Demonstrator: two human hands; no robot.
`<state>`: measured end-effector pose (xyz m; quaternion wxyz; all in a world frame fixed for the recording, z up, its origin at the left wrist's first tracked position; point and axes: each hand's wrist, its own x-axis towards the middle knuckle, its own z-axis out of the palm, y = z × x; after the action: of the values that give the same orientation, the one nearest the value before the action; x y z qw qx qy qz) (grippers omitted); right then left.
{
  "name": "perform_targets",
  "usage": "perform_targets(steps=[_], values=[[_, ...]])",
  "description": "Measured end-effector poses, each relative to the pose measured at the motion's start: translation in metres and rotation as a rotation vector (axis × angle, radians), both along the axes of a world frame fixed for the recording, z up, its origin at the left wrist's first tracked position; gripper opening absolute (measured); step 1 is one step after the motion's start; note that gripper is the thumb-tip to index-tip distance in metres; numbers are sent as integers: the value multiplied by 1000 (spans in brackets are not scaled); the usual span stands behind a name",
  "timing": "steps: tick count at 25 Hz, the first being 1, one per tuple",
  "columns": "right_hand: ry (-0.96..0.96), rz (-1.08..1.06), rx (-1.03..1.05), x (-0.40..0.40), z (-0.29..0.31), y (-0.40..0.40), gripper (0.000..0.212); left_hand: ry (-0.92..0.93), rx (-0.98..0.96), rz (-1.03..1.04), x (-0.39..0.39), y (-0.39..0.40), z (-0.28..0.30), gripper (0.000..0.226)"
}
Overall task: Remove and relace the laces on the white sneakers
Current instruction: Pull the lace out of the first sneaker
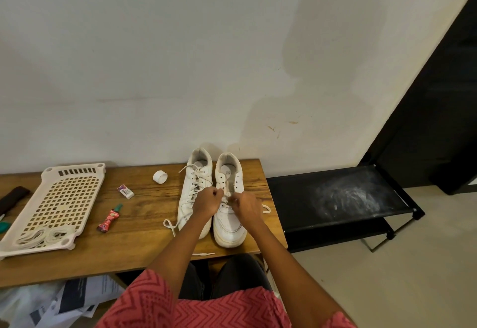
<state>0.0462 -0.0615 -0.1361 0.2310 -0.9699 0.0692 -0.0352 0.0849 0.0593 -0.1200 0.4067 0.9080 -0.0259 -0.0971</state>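
Two white sneakers stand side by side on the wooden table [134, 245], toes toward me. The left sneaker [192, 198] is laced, with loose lace ends trailing off its side. The right sneaker [229, 224] has open upper eyelets and its tongue showing. My left hand [206, 202] and my right hand [246, 206] are both over the right sneaker's lower eyelets, fingers curled, each pinching a bit of white lace [265, 209]. A loop of that lace lies to the shoe's right. A lace tip [204, 254] hangs near the table's front edge.
A white perforated plastic tray [59, 198] holding coiled laces lies at left. A tape roll [160, 177], a small eraser box [125, 191] and a red tube [109, 220] sit on the table. A black rack [335, 206] stands at right. Papers lie under the table.
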Motion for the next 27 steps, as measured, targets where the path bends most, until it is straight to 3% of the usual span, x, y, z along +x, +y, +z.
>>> perform_targets(steps=[4,8,12,15,17,20,22,24,27], values=[[58,50,-21,4,-5,2,28,-82,122,-143,6,2,6,18],[57,-37,176,7,-7,2,21,-104,209,-92,0,-2,7,18],[3,-183,675,-4,-6,-3,10,-28,200,1,4,-5,7,23],[49,-352,1001,-12,-3,-6,20,1,204,40,1,-9,6,24],[68,-293,900,-9,3,-8,17,11,211,44,-1,-10,7,22],[87,-87,383,2,12,-1,21,30,209,51,-2,-10,8,25],[119,-78,273,6,16,-1,21,45,183,53,-1,-10,8,38],[131,-103,349,5,15,-6,17,60,172,60,-2,-9,8,38],[133,-398,862,-5,3,-9,15,51,199,68,-1,-10,6,23]])
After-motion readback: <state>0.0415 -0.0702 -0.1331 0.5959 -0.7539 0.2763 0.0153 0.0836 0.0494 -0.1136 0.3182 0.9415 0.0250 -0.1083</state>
